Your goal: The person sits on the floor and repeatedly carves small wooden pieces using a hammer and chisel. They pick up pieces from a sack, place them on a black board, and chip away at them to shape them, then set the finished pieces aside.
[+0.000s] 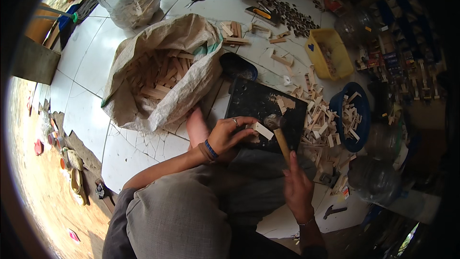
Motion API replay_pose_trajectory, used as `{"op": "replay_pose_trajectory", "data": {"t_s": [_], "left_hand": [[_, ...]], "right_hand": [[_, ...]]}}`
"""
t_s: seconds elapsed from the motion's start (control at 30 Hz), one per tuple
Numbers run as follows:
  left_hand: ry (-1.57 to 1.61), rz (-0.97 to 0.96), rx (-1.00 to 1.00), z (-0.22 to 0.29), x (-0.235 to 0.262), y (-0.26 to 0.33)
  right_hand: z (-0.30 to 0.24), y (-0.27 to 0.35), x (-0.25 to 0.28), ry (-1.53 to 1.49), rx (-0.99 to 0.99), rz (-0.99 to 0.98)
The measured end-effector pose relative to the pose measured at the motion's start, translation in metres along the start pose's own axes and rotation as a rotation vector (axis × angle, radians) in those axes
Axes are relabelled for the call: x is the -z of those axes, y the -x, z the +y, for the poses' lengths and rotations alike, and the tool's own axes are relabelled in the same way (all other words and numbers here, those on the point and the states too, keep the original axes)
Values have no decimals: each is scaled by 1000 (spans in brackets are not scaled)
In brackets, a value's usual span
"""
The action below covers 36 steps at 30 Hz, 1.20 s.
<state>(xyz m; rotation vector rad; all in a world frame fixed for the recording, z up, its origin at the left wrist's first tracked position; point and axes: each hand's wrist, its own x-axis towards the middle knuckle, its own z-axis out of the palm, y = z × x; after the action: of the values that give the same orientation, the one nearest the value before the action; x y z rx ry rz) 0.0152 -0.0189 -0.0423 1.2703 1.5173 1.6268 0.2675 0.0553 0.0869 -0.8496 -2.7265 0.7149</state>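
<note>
My left hand (227,135) pinches a small pale wooden piece (263,131) between thumb and fingers, over a black board (249,100). A hammer (282,144) is in my right hand (298,187), fingers wrapped round its wooden handle. The hammer's metal head is just beside the far end of the wooden piece; whether they touch I cannot tell. A torn scrap of tan sheet (283,103) lies on the board's far part. Right of the board is a heap of small wooden pieces (320,120).
A woven sack (191,100) full of wood strips stands left of the board. On the right are a blue basin (365,115) with wooden pieces and a yellow tub (347,52). Scissors (195,0), a handsaw (263,14) and a second hammer (334,211) lie on the tiles.
</note>
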Motion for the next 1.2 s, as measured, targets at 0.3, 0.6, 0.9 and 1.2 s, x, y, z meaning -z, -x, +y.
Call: {"op": "replay_pose_trajectory", "data": {"t_s": [0.3,0.6,0.9,1.2], "left_hand": [[-25,-15,6,-3,-1,0],[43,9,106,0,-4,-3],[501,65,254,8,-5,-7],[699,168,573,3,-5,-7]], "right_hand": [[-5,2,-2,62,-87,-19],[56,-3,-52,1,-232,192],[64,-1,-82,-20,-325,205],[14,-43,-62,-409,7,93]]}}
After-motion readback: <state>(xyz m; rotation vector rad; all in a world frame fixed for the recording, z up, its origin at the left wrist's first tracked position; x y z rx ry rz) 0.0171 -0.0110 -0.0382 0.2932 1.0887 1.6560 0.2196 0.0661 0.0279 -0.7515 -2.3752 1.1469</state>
